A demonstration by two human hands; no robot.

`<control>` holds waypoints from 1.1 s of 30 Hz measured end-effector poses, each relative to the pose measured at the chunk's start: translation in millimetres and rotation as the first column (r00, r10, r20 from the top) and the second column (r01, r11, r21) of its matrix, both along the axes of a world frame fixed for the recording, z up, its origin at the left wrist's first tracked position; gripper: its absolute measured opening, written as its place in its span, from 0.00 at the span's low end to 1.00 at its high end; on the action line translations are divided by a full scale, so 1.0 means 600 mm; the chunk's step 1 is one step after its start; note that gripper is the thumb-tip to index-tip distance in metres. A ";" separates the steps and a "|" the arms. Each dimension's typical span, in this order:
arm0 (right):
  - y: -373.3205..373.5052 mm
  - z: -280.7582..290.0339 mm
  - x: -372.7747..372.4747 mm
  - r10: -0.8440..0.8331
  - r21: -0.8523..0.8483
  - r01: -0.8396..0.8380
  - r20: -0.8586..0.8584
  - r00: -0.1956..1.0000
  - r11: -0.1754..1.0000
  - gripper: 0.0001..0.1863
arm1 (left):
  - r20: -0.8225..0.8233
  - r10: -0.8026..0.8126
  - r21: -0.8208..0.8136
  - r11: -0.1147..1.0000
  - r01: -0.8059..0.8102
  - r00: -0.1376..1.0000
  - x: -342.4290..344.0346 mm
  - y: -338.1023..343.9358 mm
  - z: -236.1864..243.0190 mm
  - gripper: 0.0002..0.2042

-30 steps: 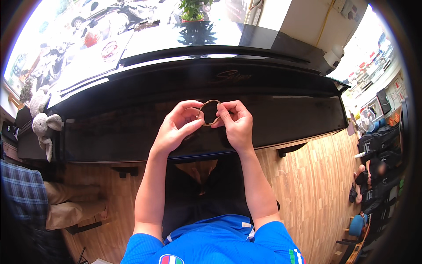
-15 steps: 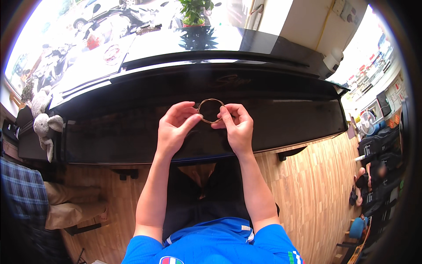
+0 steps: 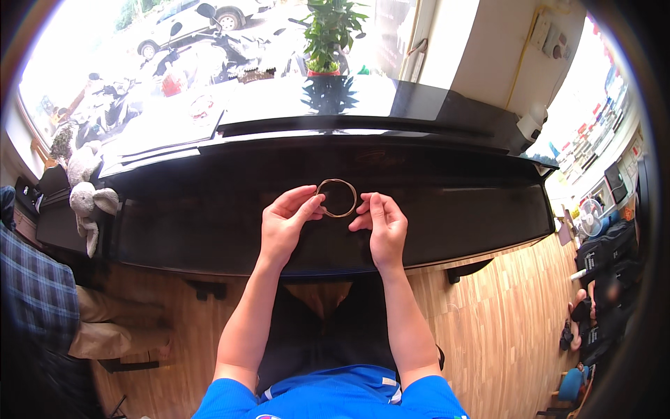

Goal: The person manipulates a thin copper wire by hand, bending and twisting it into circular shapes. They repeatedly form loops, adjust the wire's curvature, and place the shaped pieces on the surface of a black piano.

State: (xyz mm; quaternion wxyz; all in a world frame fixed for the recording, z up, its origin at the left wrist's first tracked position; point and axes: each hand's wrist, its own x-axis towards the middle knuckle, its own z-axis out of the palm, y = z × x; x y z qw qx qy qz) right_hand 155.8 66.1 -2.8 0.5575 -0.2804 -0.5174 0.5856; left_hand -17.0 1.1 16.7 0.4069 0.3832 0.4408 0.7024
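A thin, brass-coloured coil of wire point(image 3: 355, 197) is held up as a ring above the dark piano-like cabinet. My left hand point(image 3: 283, 222) pinches its left side between thumb and fingers. Just right of the coil, my right hand point(image 3: 388, 230) has loosely curled fingers, thumb apart from them; a small gap shows between its fingertips and the ring. Nothing can be made out in that hand. Both hands are over the front of the black, glossy cabinet point(image 3: 460, 209).
A potted plant point(image 3: 331, 35) and papers point(image 3: 174, 126) stand on the cabinet's top. A grey plush toy point(image 3: 85, 199) hangs at the left end. A person in a plaid shirt point(image 3: 35, 286) sits at the left. Black bags point(image 3: 607, 255) and a fan point(image 3: 590, 215) are at the right.
My right hand has let go of the coil's right side and moved slightly away. The left hand keeps hold. The whole view has tilted up a little.
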 end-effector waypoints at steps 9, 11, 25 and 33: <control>-0.005 0.006 -0.001 -0.018 0.008 0.017 0.042 0.999 1.000 0.12 | -0.447 0.298 0.261 0.945 -0.196 0.843 -0.053 0.132 0.193 0.12; -0.005 0.002 0.000 -0.031 -0.001 0.031 0.038 0.999 1.000 0.12 | -0.525 0.287 0.218 0.955 -0.199 0.801 -0.083 0.195 0.209 0.13; -0.008 0.005 -0.001 -0.038 0.017 0.038 0.043 0.998 0.999 0.10 | -0.722 0.154 -0.045 0.962 -0.268 0.675 -0.155 0.295 0.181 0.25; -0.006 0.003 -0.003 -0.043 0.034 0.041 0.048 0.998 0.999 0.10 | -0.878 0.455 0.256 0.711 -0.654 0.150 -0.361 0.143 0.247 0.13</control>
